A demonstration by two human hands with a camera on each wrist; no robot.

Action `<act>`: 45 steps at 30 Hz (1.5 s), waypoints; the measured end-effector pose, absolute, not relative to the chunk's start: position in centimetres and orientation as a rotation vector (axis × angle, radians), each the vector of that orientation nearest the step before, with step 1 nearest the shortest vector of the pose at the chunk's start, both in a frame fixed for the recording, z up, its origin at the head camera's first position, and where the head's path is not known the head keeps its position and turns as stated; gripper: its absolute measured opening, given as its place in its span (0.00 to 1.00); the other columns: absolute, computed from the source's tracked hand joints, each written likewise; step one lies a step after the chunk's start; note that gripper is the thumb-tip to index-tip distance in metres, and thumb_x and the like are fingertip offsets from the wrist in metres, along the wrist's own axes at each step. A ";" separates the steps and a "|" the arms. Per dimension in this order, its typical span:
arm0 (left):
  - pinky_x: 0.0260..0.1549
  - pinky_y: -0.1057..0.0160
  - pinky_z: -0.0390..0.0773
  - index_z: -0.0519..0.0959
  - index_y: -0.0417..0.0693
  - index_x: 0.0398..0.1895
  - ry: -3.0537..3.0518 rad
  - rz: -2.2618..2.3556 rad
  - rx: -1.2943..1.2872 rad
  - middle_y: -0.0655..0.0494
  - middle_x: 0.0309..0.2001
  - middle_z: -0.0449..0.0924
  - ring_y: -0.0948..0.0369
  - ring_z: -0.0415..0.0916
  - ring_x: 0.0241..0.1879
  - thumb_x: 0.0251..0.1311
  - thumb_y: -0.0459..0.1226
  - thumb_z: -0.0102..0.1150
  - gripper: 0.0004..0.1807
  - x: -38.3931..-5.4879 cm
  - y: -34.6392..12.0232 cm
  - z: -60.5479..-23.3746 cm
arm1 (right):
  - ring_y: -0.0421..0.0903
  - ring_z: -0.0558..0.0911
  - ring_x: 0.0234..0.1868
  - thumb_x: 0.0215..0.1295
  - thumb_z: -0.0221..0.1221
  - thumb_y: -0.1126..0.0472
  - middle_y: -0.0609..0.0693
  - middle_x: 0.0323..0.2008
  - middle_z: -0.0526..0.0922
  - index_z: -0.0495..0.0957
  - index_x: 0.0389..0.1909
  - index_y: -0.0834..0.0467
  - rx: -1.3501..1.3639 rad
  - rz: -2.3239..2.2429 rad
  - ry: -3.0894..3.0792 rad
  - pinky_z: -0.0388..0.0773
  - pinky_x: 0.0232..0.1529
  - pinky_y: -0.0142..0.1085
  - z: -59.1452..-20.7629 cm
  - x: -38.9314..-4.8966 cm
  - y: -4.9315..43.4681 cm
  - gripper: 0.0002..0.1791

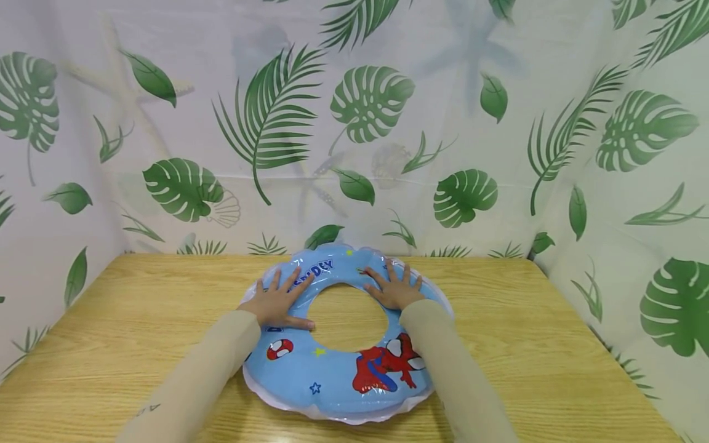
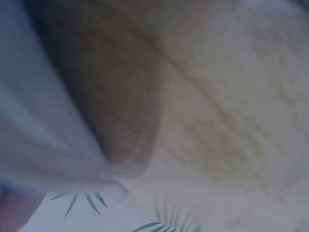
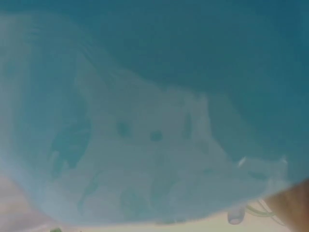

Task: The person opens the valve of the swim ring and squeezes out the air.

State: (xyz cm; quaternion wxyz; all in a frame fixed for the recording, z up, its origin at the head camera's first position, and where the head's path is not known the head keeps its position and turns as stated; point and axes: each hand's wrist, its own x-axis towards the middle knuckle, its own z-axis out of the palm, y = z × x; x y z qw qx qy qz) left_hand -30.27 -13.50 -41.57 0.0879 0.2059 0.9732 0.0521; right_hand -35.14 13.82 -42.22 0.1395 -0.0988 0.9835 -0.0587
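Observation:
A blue inflated swim ring, printed with a red cartoon figure, stars and lettering, lies on the wooden table. On its left side rests my left hand, fingers spread, the thumb reaching the inner hole's edge. Opposite it, my right hand lies spread on the ring's upper right. Neither hand curls round the ring. The left wrist view is dim and blurred, with a pale edge of the ring at left. Shiny blue vinyl of the ring fills most of the right wrist view.
The table extends on both sides of the ring, its wood also showing through the hole. White curtains printed with green leaves stand behind the table and along its left and right sides.

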 end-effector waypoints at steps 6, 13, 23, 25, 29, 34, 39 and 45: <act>0.59 0.30 0.33 0.40 0.65 0.72 2.820 0.160 0.543 0.51 0.74 0.30 0.38 0.28 0.70 0.45 0.70 0.49 0.53 -30.7 -13.5 -41.9 | 0.69 0.32 0.69 0.67 0.31 0.35 0.56 0.73 0.31 0.40 0.71 0.37 -0.298 -0.176 2.847 0.35 0.61 0.68 -42.2 -35.2 13.8 0.33; 0.60 0.31 0.30 0.42 0.67 0.72 2.787 0.161 0.507 0.52 0.74 0.31 0.39 0.26 0.70 0.46 0.71 0.47 0.51 -30.8 -13.4 -41.9 | 0.69 0.33 0.69 0.68 0.31 0.35 0.56 0.73 0.32 0.40 0.71 0.38 -0.309 -0.175 2.842 0.35 0.61 0.69 -41.9 -35.0 13.8 0.33; 0.60 0.31 0.30 0.42 0.67 0.72 2.792 0.138 0.499 0.52 0.74 0.31 0.37 0.24 0.69 0.48 0.70 0.45 0.49 -30.4 -13.2 -41.7 | 0.71 0.41 0.69 0.65 0.39 0.35 0.57 0.72 0.40 0.49 0.70 0.39 -0.307 -0.153 2.842 0.42 0.60 0.69 -40.8 -35.5 13.5 0.34; 0.60 0.31 0.31 0.42 0.67 0.72 2.790 0.135 0.494 0.52 0.74 0.31 0.37 0.25 0.69 0.48 0.70 0.45 0.49 -30.4 -13.2 -41.6 | 0.71 0.45 0.68 0.64 0.42 0.35 0.58 0.72 0.45 0.53 0.69 0.42 -0.318 -0.159 2.889 0.46 0.59 0.69 -40.6 -35.7 13.2 0.34; 0.60 0.31 0.31 0.41 0.68 0.71 2.788 0.122 0.494 0.53 0.74 0.31 0.38 0.25 0.69 0.48 0.71 0.44 0.49 -30.5 -13.2 -41.6 | 0.72 0.49 0.67 0.63 0.44 0.35 0.61 0.69 0.51 0.54 0.69 0.46 -0.342 -0.196 2.987 0.49 0.59 0.68 -40.6 -36.3 12.4 0.36; 0.60 0.30 0.32 0.40 0.68 0.71 2.791 0.105 0.501 0.53 0.74 0.32 0.38 0.26 0.69 0.47 0.72 0.43 0.50 -30.6 -13.1 -41.9 | 0.70 0.40 0.69 0.65 0.39 0.34 0.58 0.72 0.39 0.45 0.71 0.39 -0.454 -0.260 2.977 0.44 0.59 0.69 -41.2 -36.6 11.1 0.35; 0.60 0.30 0.33 0.40 0.68 0.71 2.801 0.102 0.505 0.53 0.74 0.32 0.38 0.26 0.70 0.48 0.72 0.43 0.49 -30.7 -13.0 -42.2 | 0.69 0.32 0.69 0.66 0.32 0.33 0.51 0.73 0.27 0.38 0.70 0.34 -0.446 -0.279 2.917 0.40 0.57 0.72 -41.6 -36.4 9.9 0.33; 0.60 0.31 0.33 0.41 0.67 0.72 2.793 0.102 0.486 0.53 0.74 0.31 0.37 0.26 0.69 0.49 0.70 0.44 0.49 -30.5 -13.0 -41.7 | 0.69 0.30 0.68 0.66 0.28 0.32 0.47 0.72 0.25 0.35 0.69 0.29 -0.392 -0.280 2.884 0.38 0.57 0.72 -42.1 -36.5 9.3 0.31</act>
